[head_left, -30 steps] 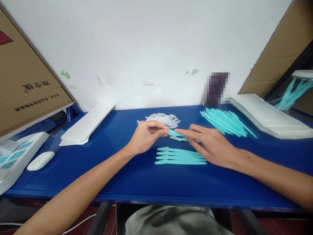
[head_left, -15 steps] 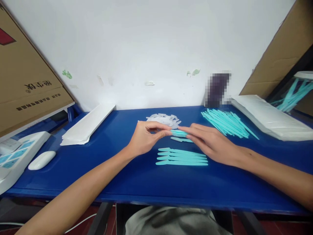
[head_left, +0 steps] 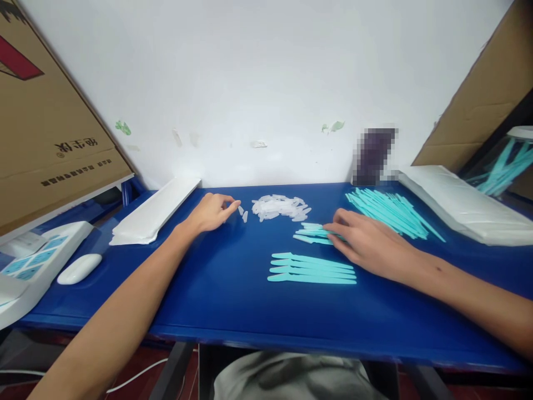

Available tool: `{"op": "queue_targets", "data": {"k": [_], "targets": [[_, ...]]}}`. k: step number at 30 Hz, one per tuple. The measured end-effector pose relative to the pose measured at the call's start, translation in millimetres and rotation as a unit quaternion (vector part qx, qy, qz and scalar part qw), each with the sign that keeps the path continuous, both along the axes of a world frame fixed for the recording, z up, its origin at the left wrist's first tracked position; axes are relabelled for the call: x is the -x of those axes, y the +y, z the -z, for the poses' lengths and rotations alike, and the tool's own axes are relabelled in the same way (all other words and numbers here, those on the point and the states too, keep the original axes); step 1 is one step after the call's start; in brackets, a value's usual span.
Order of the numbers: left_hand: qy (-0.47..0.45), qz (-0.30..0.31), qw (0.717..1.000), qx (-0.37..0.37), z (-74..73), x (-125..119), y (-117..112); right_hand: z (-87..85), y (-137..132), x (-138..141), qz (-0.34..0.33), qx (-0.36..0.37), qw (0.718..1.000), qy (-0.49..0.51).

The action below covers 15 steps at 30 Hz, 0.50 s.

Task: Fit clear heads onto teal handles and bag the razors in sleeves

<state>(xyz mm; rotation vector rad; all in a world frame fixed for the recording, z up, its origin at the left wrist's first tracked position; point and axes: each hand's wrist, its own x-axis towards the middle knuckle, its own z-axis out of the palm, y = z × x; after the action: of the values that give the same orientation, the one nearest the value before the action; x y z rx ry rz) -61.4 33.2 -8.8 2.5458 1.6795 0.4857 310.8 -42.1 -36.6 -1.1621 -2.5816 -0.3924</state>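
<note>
My left hand (head_left: 214, 212) rests low over the table, left of a pile of translucent white blade caps (head_left: 281, 208). Its thumb and forefinger are slightly apart, with two loose caps (head_left: 243, 213) just off the fingertips; I see nothing held. Right of centre, the curled fingers of my right hand (head_left: 364, 240) close on teal eyebrow razors (head_left: 310, 233) lying side by side. Part of these razors is hidden under the fingers. Nearer to me lies a neat row of several teal eyebrow razors (head_left: 312, 269), their wider ends to the left.
Behind my right hand is a larger heap of teal razors (head_left: 389, 211). White packs lie at left (head_left: 156, 211) and right (head_left: 466, 203). A white mouse (head_left: 79, 269) and a white device (head_left: 45, 266) stand far left. Cardboard (head_left: 70, 122) leans beside the wall (head_left: 258, 83).
My hands have parted. The left moved away to the left, beside the loose caps; the right stayed near the middle razors. The piece held between them now appears down among those razors.
</note>
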Motion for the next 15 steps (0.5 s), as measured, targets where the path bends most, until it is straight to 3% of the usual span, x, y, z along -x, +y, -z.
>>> {"op": "queue_targets", "data": {"k": [9,15], "targets": [[-0.064,0.134,0.989,0.008,5.8,4,5,-4.8,-2,2,-0.019,-0.007,1.000,-0.001],[-0.049,0.131,0.989,-0.054,3.2,-2,3,-10.9,-16,13,-0.141,0.085,0.986,0.028]]}}
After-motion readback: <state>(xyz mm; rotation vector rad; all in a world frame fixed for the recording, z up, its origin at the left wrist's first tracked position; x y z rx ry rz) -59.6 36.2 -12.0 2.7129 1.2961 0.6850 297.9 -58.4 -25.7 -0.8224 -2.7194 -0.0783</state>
